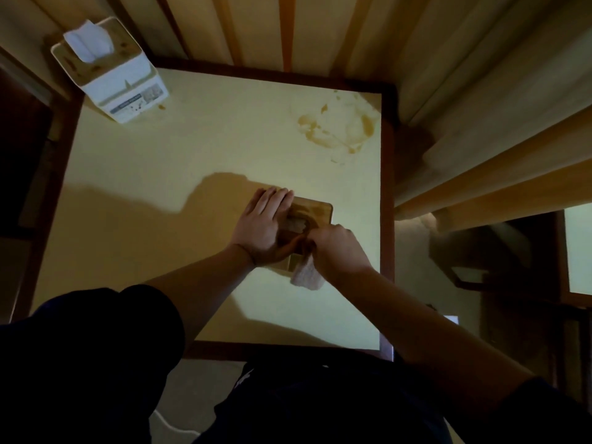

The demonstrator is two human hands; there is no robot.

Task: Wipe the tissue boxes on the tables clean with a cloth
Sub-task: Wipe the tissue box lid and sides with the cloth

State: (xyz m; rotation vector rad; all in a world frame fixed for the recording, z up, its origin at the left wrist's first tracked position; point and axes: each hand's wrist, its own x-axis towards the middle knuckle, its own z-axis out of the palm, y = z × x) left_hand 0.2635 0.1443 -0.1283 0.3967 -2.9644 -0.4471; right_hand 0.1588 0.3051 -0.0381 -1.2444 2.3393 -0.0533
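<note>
The right hand (339, 248) clenches a pale cloth (306, 275) and presses it against the near end of the box (315, 211), whose wooden lid faces up; a loose corner of cloth hangs out below the fist. The left hand (264, 225) lies flat over the box's left side, fingers straight, steadying it. The box sits on the table (179, 161), near its right edge.

To wipe well, I judge the left hand should keep the box pinned while the cloth goes across the lid in overlapping strokes, skirting the tissue slot so nothing snags, then down each side.

Beyond the hands, up and right, a brown spill (336, 129) stains the tabletop; it could soil the cloth if dragged through. Far up-left, at the corner, stands a second box (112, 72), white, its lid spotted, a tissue (88, 43) sticking up. It looks unwiped. Nothing blocks the strokes.
</note>
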